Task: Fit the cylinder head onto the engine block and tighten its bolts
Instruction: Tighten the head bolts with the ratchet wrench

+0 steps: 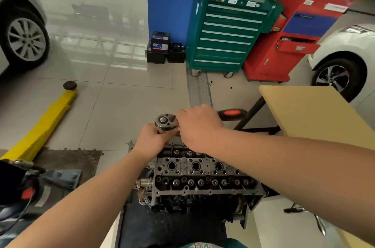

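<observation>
The grey cylinder head (203, 174) sits on top of the engine block (192, 205) low in the middle of the view, its round bores and valve holes facing up. Above its far edge I hold a ratchet wrench (164, 121) with a black and red handle (232, 113) pointing right. My left hand (151, 138) grips just under the ratchet's round steel head. My right hand (197, 124) wraps the shaft between head and handle. The socket and the bolt below are hidden by my hands.
A wooden table (316, 113) stands close on the right. Behind are a green tool cabinet (225, 30), a red tool cabinet (294, 40) and batteries (160, 46) on the floor. A yellow lift arm (44, 124) lies left. Cars stand at both sides.
</observation>
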Motion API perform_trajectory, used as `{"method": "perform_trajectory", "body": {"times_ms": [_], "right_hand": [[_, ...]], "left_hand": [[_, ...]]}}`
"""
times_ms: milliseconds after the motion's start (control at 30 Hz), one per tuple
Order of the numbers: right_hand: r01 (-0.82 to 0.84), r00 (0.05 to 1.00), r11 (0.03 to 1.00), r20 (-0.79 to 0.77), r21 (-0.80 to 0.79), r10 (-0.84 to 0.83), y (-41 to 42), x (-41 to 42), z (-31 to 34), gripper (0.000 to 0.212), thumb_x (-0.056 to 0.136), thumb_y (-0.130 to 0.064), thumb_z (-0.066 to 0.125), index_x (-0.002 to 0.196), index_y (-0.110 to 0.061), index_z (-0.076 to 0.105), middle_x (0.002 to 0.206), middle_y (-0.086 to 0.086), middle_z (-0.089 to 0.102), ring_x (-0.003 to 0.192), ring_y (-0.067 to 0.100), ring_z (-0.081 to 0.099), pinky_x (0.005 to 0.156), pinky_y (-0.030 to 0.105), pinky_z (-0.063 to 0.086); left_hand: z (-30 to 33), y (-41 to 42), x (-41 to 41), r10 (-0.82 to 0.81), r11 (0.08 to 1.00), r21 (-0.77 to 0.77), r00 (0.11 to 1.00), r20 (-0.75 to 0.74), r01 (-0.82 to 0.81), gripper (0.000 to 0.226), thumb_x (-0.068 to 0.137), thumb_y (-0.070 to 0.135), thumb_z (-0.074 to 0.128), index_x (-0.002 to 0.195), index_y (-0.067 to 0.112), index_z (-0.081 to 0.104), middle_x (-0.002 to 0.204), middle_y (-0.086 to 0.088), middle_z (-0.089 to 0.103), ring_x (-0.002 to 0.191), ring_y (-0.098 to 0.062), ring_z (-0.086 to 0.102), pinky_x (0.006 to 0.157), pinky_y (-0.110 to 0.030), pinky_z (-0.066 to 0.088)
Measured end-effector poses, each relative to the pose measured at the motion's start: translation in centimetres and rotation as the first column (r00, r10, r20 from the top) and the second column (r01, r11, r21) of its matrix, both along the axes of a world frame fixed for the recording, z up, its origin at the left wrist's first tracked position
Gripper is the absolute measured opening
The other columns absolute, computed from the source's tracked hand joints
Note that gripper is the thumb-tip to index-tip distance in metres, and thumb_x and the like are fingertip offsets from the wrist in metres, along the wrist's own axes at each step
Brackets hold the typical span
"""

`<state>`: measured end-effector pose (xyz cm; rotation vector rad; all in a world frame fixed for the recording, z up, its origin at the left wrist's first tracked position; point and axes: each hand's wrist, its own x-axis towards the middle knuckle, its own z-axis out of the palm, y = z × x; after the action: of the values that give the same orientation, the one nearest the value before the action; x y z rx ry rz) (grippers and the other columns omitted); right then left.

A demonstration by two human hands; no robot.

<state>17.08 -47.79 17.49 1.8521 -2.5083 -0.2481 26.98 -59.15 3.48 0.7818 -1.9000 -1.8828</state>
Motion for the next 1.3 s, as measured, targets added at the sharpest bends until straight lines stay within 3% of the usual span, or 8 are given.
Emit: {"method": "perform_trajectory", "body": {"times_ms": [200,300,400,567,767,967,1133,1300], "right_hand": [[0.114,0.977,0.993,0.182,0.008,-0.114,2.2,1.1,-1.6,0.012,0.094,-0.021,0.05,0.095,-0.024,0.038,0.076,-0.002,0.053,0.067,0.024,0.047,0.05,0.031,0.022],[-0.139,0.99,0.988,0.02,-0.06,0.14,-0.6,-1.7,-1.6,0.016,0.092,-0.017,0.056,0.103,-0.029,0.054,0.101,-0.004,0.061,0.09,0.02,0.051,0.076,0.039,0.041],[-0.275,0.961,0.961,-0.009,0.027,0.275,-3.0,-3.5,-0.7,0.021,0.092,-0.019,0.058,0.108,-0.031,0.063,0.105,-0.006,0.06,0.104,0.022,0.053,0.097,0.042,0.04],[0.081,0.997,0.995,-0.006,-0.056,-0.081,-0.2,-0.1,-1.1,0.014,0.092,-0.025,0.058,0.105,-0.024,0.053,0.094,0.003,0.069,0.085,0.032,0.065,0.064,0.035,0.036],[0.186,0.969,0.981,0.176,-0.063,-0.172,3.6,2.5,-2.0,0.022,0.091,-0.024,0.053,0.097,-0.026,0.033,0.079,0.001,0.057,0.06,0.026,0.044,0.048,0.03,0.019],[-0.192,0.981,0.981,-0.03,-0.001,0.192,-2.8,-2.8,-1.1,0.017,0.094,-0.023,0.06,0.11,-0.029,0.063,0.105,-0.006,0.066,0.105,0.024,0.057,0.099,0.043,0.04],[0.106,0.993,0.993,-0.041,-0.059,-0.108,-0.5,0.1,-1.4,0.018,0.089,-0.021,0.056,0.107,-0.019,0.053,0.086,0.001,0.065,0.074,0.028,0.062,0.054,0.03,0.024],[0.108,0.988,0.994,0.112,-0.019,-0.105,0.2,1.6,-1.4,0.016,0.088,-0.017,0.051,0.102,-0.019,0.042,0.072,-0.001,0.043,0.055,0.021,0.035,0.049,0.03,0.022]], "left_hand": [[-1.1,1.2,-0.1,0.045,0.997,0.064,0.999,-0.03,-0.043,0.045,0.067,0.036,0.066,0.08,-0.007,0.059,0.073,-0.014,0.058,0.07,-0.027,0.047,0.065,-0.042,0.039],[-1.1,1.7,0.1,0.061,0.998,0.02,0.997,-0.043,-0.06,0.021,0.085,0.036,0.073,0.103,0.025,0.074,0.097,0.0,0.077,0.09,-0.018,0.068,0.081,-0.041,0.055],[-1.4,1.8,0.2,-0.013,0.998,-0.064,1.0,-0.012,0.012,0.024,0.092,0.038,0.071,0.104,0.018,0.067,0.091,0.007,0.068,0.084,-0.011,0.059,0.08,-0.038,0.05],[-0.2,0.2,0.0,-0.065,0.998,-0.01,0.997,-0.046,0.065,0.012,0.085,0.032,0.076,0.086,0.02,0.075,0.071,0.009,0.067,0.06,-0.01,0.056,0.055,-0.024,0.046],[-0.6,1.4,-0.1,-0.048,0.999,-0.014,0.998,-0.034,0.047,0.016,0.066,0.029,0.07,0.067,0.014,0.066,0.07,-0.001,0.065,0.067,-0.016,0.057,0.064,-0.029,0.049],[-1.4,1.7,0.1,-0.042,0.996,-0.072,0.999,0.011,0.043,0.037,0.092,0.041,0.069,0.102,0.006,0.065,0.092,0.0,0.067,0.082,-0.015,0.06,0.082,-0.039,0.048],[-0.8,0.5,-0.1,0.047,0.998,0.046,0.999,-0.018,-0.046,0.053,0.074,0.043,0.074,0.074,-0.008,0.057,0.06,-0.016,0.05,0.057,-0.026,0.042,0.058,-0.037,0.035],[-1.2,1.4,-0.2,0.172,0.98,0.106,0.985,-0.019,-0.169,0.039,0.061,0.033,0.066,0.062,-0.001,0.048,0.063,-0.01,0.048,0.056,-0.025,0.036,0.052,-0.037,0.031]]}}
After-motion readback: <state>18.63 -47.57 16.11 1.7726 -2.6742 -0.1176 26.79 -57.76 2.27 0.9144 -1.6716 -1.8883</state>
